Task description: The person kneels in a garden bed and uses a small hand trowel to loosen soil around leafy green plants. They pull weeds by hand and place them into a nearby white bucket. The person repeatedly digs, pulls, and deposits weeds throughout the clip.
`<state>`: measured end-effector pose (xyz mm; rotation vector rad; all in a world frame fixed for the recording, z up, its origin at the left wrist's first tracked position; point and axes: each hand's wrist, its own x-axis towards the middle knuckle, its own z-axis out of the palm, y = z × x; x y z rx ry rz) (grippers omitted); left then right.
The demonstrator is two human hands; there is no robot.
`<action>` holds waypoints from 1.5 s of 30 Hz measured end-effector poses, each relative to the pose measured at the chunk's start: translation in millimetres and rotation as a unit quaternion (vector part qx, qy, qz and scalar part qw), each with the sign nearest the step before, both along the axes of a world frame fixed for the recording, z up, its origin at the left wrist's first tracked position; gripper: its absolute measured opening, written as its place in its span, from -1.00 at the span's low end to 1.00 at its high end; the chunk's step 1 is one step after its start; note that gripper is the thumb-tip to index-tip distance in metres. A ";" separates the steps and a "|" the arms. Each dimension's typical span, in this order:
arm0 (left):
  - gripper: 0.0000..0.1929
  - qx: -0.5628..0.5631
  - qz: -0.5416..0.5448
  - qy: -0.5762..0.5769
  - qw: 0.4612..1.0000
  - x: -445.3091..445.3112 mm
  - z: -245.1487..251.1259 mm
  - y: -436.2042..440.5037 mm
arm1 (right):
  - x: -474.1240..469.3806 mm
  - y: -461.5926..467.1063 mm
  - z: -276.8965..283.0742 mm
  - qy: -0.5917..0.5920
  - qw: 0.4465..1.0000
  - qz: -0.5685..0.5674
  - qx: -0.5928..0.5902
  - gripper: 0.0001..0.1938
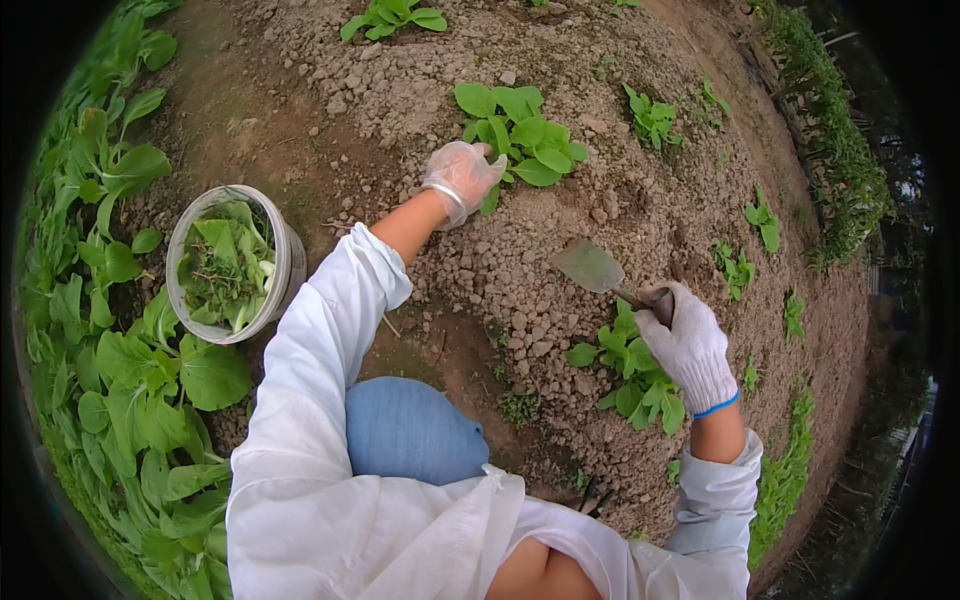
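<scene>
My left hand (463, 180), in a clear plastic glove, touches the lower left side of a leafy green plant (525, 133); its fingertips are partly hidden among the leaves, so its grip is unclear. In a white knit glove with a blue cuff edge, my right hand (686, 341) is closed around the handle of a garden trowel (592, 267). The trowel's blade points left, above the crumbly soil (510, 262). Just below the trowel and beside my right hand grows another leafy plant (634, 367).
A white plastic bucket (289, 262) holding leaves and pulled weeds stands left of my left forearm. Dense leafy greens (142, 390) line the left side. Several smaller plants (652, 120) grow across the bed at right. A dark tool (592, 501) lies partly hidden near my clothing.
</scene>
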<state>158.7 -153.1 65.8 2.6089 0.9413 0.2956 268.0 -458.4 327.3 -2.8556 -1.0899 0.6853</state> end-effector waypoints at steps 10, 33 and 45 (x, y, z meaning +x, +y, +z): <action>-0.66 -0.010 0.022 -0.120 0.993 -17.3 17.9 -50.4 | 38.7 -7.9 7.3 -0.039 0.993 -0.021 -0.113 -0.68; -0.66 0.029 0.076 0.003 0.997 -1.8 12.7 15.2 | 66.1 8.1 8.9 0.035 0.995 -0.022 -0.086 -0.69; -0.76 -0.040 -0.026 -0.044 0.998 -13.5 1.4 8.7 | 62.7 10.8 8.9 0.038 0.993 -0.049 -0.100 -0.69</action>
